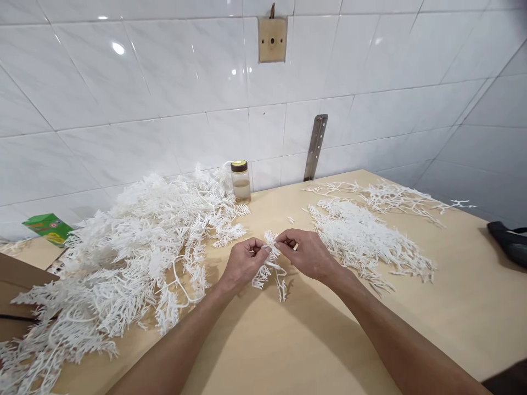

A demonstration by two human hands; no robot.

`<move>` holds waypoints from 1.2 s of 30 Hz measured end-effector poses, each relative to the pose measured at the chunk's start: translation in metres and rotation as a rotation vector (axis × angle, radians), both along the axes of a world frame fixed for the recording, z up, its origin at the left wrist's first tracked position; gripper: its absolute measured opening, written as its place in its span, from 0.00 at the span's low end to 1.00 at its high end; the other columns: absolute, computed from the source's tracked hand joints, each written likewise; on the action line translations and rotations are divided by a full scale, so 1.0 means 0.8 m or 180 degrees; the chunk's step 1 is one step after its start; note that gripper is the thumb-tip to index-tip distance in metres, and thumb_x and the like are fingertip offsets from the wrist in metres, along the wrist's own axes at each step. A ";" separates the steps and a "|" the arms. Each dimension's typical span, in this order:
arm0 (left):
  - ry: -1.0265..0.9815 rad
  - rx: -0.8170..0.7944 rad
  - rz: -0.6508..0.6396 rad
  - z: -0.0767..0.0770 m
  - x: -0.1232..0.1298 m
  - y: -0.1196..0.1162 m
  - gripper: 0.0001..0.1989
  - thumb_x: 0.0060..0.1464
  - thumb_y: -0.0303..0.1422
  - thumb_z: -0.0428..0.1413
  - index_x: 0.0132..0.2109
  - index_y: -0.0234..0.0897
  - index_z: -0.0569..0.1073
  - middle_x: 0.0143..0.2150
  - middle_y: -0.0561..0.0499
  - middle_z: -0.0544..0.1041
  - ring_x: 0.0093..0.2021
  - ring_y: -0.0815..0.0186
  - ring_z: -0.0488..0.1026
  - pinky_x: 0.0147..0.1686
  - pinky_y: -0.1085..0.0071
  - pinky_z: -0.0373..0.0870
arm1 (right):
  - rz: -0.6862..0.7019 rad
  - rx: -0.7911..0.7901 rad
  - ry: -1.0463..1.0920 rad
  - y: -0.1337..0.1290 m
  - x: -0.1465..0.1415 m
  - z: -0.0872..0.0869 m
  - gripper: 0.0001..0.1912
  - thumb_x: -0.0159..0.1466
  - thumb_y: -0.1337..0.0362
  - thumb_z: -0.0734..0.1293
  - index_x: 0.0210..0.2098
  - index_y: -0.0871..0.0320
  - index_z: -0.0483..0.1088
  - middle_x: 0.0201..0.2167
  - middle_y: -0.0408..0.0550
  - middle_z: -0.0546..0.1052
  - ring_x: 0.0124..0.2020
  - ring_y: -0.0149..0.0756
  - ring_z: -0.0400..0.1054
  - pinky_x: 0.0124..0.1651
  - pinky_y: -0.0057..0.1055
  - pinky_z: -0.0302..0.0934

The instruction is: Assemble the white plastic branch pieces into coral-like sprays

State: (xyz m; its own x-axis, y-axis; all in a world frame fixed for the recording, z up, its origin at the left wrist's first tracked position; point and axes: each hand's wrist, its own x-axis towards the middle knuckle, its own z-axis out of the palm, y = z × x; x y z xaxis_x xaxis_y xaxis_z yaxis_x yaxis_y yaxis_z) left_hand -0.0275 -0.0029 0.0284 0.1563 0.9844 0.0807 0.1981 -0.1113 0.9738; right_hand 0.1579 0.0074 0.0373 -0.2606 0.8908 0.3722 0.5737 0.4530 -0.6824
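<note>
Just above the middle of the table, my left hand [244, 262] pinches a white plastic plant sprig [260, 276] between thumb and fingers. My right hand [308, 253] pinches the same sprig from the other side, its fingertips close to those of the left. Feathery leaflets poke up between the two hands, and forked ends of the sprig hang below them. A large tangled heap of white plastic branches [140, 236] spreads out on the left. To the right of my right hand lies a flatter pile of small white sprigs [366, 236]. The exact grip points are partly hidden by my fingers.
Thin white bare stems [395, 197] lie at the back right of the wooden table [288, 351]. A dark-lidded jar [241, 184] stands by the tiled wall. A metal strip [315, 148] leans there. A green box [48, 229] is far left; a black object [508, 244] is far right.
</note>
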 end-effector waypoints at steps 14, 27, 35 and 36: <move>0.1750 0.0905 0.0039 -0.014 0.004 -0.004 0.11 0.60 0.33 0.48 0.33 0.38 0.73 0.28 0.52 0.73 0.29 0.66 0.66 0.30 0.71 0.58 | 0.0103 0.0589 -0.0751 -0.006 0.000 -0.011 0.11 0.66 0.69 0.60 0.35 0.58 0.75 0.32 0.47 0.77 0.33 0.33 0.70 0.38 0.29 0.60; 0.0364 0.0440 0.0120 -0.032 0.003 -0.014 0.11 0.57 0.38 0.52 0.30 0.37 0.68 0.20 0.58 0.62 0.22 0.71 0.58 0.24 0.74 0.55 | -0.1474 0.1304 -0.0627 0.034 0.038 -0.021 0.07 0.61 0.70 0.61 0.29 0.57 0.69 0.27 0.48 0.72 0.29 0.36 0.65 0.35 0.31 0.58; -0.0215 0.0474 0.0090 -0.036 0.009 -0.016 0.14 0.58 0.43 0.53 0.33 0.36 0.68 0.23 0.58 0.59 0.22 0.74 0.54 0.23 0.76 0.53 | -0.1574 0.0813 -0.0434 0.018 0.049 -0.005 0.11 0.60 0.65 0.63 0.39 0.59 0.74 0.40 0.54 0.77 0.26 0.35 0.68 0.39 0.36 0.64; -0.0168 0.0499 0.0124 -0.035 0.010 -0.018 0.14 0.58 0.43 0.53 0.33 0.36 0.68 0.23 0.58 0.59 0.23 0.73 0.54 0.23 0.76 0.53 | -0.1417 0.0653 -0.0296 0.012 0.040 -0.001 0.11 0.61 0.63 0.62 0.38 0.58 0.75 0.39 0.53 0.77 0.26 0.34 0.68 0.38 0.35 0.64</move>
